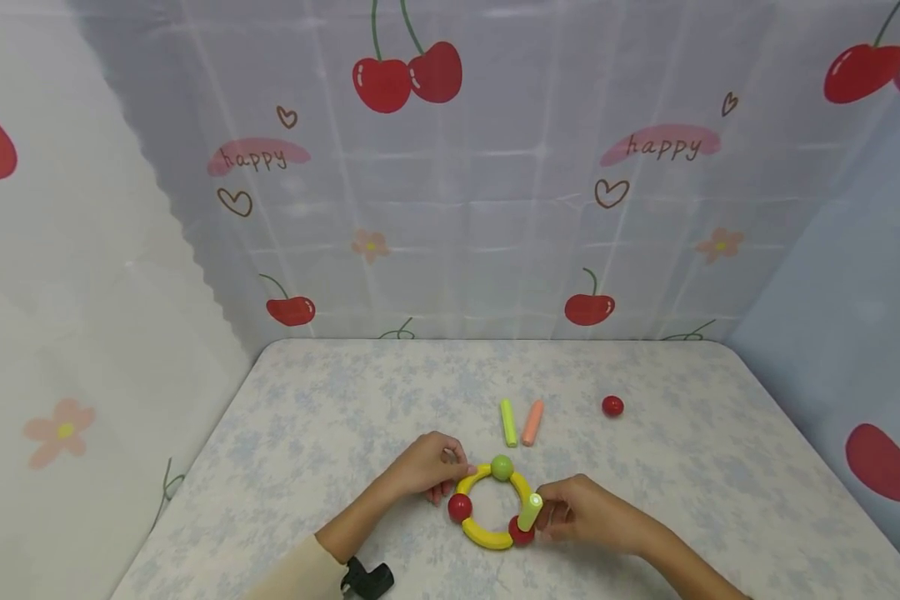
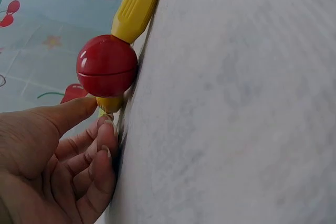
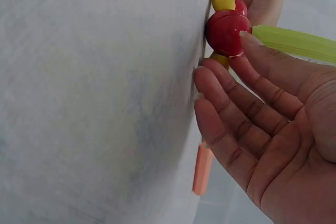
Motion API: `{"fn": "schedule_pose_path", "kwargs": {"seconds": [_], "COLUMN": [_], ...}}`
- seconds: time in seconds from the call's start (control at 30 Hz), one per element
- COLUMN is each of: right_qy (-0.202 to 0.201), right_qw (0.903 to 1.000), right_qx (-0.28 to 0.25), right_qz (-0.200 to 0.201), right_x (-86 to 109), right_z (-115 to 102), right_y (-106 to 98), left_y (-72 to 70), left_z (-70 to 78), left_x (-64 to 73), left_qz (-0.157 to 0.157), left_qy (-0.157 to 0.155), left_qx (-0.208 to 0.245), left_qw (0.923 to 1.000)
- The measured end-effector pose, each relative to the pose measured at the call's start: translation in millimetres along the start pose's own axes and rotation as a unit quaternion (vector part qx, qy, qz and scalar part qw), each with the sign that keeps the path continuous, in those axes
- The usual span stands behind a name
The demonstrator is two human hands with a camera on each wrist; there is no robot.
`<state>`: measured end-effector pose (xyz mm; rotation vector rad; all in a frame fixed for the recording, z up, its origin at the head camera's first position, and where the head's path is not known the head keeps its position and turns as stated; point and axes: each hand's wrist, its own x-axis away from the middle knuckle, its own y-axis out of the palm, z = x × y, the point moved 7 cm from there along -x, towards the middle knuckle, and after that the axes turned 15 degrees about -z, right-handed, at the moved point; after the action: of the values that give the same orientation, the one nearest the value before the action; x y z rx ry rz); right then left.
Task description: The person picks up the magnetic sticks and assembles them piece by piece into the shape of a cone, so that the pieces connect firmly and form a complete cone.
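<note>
Backdrop [image 1: 480, 179] says "happy"; L hand [image 1: 427, 465] pinches yellow pc [image 1: 483, 472], R hand [image 1: 585, 514] red ball [image 3: 224, 31].

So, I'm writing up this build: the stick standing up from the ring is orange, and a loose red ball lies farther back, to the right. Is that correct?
Not quite: the stick standing up from the ring is yellow-green, not orange, as the head view shows. A loose red ball does lie farther back, to the right.
</note>
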<state>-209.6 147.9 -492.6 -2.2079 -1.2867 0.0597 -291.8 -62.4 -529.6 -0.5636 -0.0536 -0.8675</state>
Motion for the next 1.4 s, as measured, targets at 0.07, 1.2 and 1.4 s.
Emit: {"fn": "schedule_pose_path", "kwargs": {"seconds": [0.07,1.2,1.4], "right_qy": [-0.003,0.238,0.250], "right_qw": [0.9999,0.9406,0.9418], "right_qx": [0.015,-0.022,-0.039], "right_qz": [-0.007,0.241,0.222], "right_x": [0.6,-43.1,-43.4], "right_z": [-4.3,73.5,75.7], "right_y": [2.9,-104.1,-102.3], "left_y": [-0.2,10.4,10.4], "left_z": [0.3,-23.9,-22.4], "left_x": [-0.1,23.2,21.6], "left_qz": [0.002,-0.035,-0.032], "left_qy": [0.004,0.053,0.059], "left_qx": [-0.002,0.128,0.130], "left_qw": [1.0000,0.9897,0.9892]}}
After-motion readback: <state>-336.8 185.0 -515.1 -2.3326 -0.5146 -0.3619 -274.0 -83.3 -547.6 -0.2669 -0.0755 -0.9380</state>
